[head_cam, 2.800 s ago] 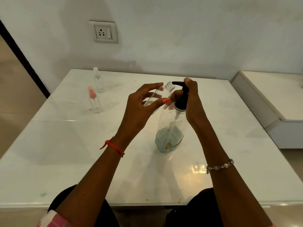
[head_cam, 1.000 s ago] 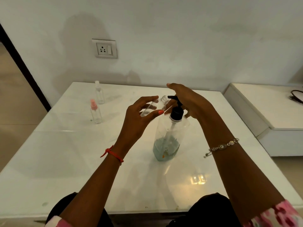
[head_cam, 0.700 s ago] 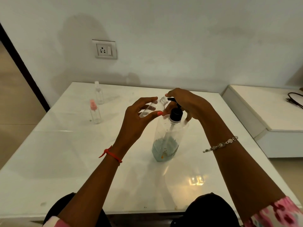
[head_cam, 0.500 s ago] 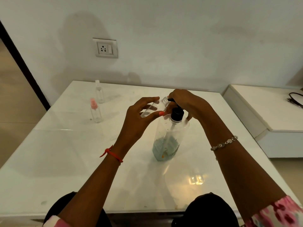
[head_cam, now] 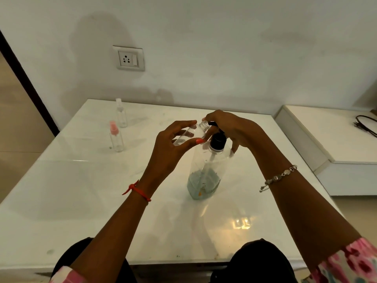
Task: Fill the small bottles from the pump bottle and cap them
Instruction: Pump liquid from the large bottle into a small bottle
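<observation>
The white table (head_cam: 81,201), glossy and smooth enough to mirror a light near its front edge, carries everything here. Near its middle stands the pump bottle (head_cam: 206,176), a tall clear plastic body with a little bluish liquid pooled at the bottom and a black pump head on top. The right hand (head_cam: 234,129) lies over that pump head, fingers curled down around it, seemingly pressing. The left hand (head_cam: 173,148) pinches a small bottle (head_cam: 193,131) between thumb and fingertips, tilted so that its open threaded neck sits right at the pump's spout; it is clear, slim and looks nearly empty (any liquid inside is too faint to tell). So the step in hand appears to be filling this bottle, and it seems early in that fill. Next, I judge, come more steady pushes on the pump with the neck kept lined up under the spout, since the opening is narrow and a small drift would spill onto the table; then a cap must be found, and none is visible near the hands. Toward the far left corner stand two more small clear bottles, well apart from the hands: a pink-topped bottle (head_cam: 116,137) nearer, and a clear-topped bottle (head_cam: 121,113) behind it.
</observation>
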